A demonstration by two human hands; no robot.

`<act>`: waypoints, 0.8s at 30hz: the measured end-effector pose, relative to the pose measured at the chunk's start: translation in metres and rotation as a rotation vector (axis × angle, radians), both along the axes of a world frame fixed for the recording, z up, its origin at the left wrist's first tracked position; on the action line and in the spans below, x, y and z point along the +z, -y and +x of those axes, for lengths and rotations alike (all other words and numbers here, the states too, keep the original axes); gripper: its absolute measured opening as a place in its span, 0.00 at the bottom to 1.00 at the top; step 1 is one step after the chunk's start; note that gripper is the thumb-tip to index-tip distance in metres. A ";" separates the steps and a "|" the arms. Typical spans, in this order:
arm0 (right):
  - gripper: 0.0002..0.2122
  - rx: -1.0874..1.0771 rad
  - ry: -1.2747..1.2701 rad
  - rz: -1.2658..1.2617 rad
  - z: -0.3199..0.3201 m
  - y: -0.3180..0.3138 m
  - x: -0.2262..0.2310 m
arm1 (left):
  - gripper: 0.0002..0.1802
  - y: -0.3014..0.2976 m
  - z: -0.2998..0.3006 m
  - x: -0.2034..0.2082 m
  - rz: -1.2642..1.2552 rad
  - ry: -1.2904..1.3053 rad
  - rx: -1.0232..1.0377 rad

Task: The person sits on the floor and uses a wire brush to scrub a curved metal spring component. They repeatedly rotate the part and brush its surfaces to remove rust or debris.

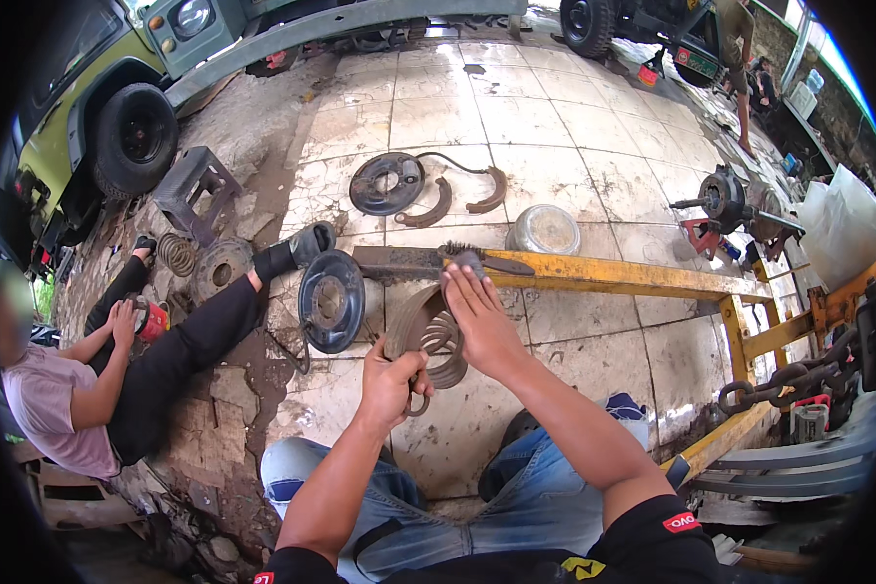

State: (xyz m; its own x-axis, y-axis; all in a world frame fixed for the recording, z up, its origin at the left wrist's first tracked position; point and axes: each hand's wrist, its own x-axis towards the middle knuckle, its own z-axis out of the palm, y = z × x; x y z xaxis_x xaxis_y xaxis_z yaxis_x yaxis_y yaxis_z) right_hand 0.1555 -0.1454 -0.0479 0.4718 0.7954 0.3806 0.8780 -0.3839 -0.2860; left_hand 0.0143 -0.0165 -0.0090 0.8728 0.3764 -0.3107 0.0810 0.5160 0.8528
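My left hand [395, 380] is closed around the lower end of a curved brake shoe [410, 316]. A coil spring [445, 341] shows beside this grip; whether it is held too, I cannot tell. My right hand [485, 326] lies flat, fingers stretched and side by side, along the right of these parts. Its fingertips reach a small grey piece at the bar, and dark wire-like bristles [456, 249] stick up just beyond them. A long yellow bar [613, 273] with a dark end crosses behind my hands.
Left of my hands stands a black round backing plate [331, 302]; another backing plate [387, 183] and two loose brake shoes [428, 206] lie farther off. A round pale tin [545, 231] stands behind the bar. A seated person [68, 380] stretches a leg toward me. A heavy chain [788, 380] lies right.
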 end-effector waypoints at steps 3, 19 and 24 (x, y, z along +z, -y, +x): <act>0.38 -0.242 -0.459 -0.182 0.021 0.015 -0.009 | 0.09 -0.003 -0.003 0.001 0.001 0.018 0.013; 0.34 -0.314 -0.329 -0.069 0.021 0.021 0.013 | 0.08 -0.005 -0.001 -0.006 -0.023 -0.004 0.025; 0.35 -0.109 -0.082 0.121 0.006 0.012 0.023 | 0.12 -0.001 0.007 -0.002 0.171 0.001 0.003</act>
State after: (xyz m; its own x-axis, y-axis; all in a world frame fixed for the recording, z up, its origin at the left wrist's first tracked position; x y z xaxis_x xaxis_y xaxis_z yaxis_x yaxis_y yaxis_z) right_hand 0.1614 -0.1574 -0.0254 0.5863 0.6884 0.4270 0.8047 -0.4345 -0.4045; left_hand 0.0209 -0.0156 -0.0112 0.8716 0.4266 -0.2415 0.0789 0.3640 0.9280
